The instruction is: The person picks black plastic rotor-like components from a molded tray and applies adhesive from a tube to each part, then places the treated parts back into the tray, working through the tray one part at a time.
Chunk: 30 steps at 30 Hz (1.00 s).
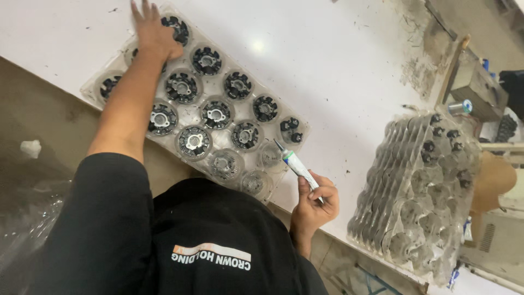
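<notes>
While your left hand (pixel 154 34) lies flat with its fingers (pixel 143 10) spread and released on the far end of the clear plastic tray (pixel 273 164), your right hand (pixel 314 205) stays off the tray's near end, fingers clenched around a white tube (pixel 297 166). You grip nothing with the left hand; its palm covers one pocket and touches the round black parts (pixel 215 114) next to it. The tube has a green band and a narrow dark nozzle (pixel 278 145); the nozzle points toward the tray and sits just over the rim of an empty pocket (pixel 270 155) at the tray's near end. Whether the tip touches the plastic cannot be told.

Your tray lies slantwise on the white tabletop (pixel 327 65), one long side close to the tabletop's edge. Most of its pockets hold round black parts with pale metal centres; the few pockets nearest the tube are empty. One smaller black piece (pixel 290 130) sits in the pocket just beyond the nozzle.

Well apart from the tray, on the side of your right hand, a stack of clear trays (pixel 415 191) stands on the tabletop, with small black pieces in its farthest pockets. Beyond the stack, farther from the tray, are a grey box (pixel 477 84) and a small spool (pixel 461 107).
</notes>
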### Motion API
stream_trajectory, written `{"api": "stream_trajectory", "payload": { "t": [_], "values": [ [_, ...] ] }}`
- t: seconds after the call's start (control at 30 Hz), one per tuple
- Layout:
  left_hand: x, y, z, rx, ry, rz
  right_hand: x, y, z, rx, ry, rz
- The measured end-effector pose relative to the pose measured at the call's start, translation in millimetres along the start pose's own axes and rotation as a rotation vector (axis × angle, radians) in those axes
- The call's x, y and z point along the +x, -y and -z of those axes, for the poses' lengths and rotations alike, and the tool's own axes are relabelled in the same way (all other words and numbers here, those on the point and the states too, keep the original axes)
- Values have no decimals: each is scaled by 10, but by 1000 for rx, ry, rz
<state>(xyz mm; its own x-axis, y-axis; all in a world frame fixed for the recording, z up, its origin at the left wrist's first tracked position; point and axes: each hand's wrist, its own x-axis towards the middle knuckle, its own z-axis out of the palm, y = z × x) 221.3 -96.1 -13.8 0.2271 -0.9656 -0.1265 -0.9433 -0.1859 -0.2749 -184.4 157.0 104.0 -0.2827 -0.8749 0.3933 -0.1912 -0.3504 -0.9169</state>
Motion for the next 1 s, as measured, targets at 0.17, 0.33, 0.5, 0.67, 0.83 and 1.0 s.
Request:
{"api": "stream_trajectory", "payload": {
  "t": [0.17,0.33,0.5,0.67,0.83,1.0],
  "values": [
    [38,-19,12,-81,12,-22,-14,11,43,30,6,-50],
    [18,-22,-82,-280,-76,-2,-43,3,103,14,19,-68],
    [-262,48,-95,-964,42,81,-22,-60,86,115,44,-97],
    [-962,-83,74,-1825,317,58,96,-155,10,378,84,-302],
    [-1613,-385,440,-2571,-34,-368,267,-257,-89,623,136,-493],
    [-1804,-627,854,-3039,77,-430,328,-236,-213,726,202,-566]
  ]
}}
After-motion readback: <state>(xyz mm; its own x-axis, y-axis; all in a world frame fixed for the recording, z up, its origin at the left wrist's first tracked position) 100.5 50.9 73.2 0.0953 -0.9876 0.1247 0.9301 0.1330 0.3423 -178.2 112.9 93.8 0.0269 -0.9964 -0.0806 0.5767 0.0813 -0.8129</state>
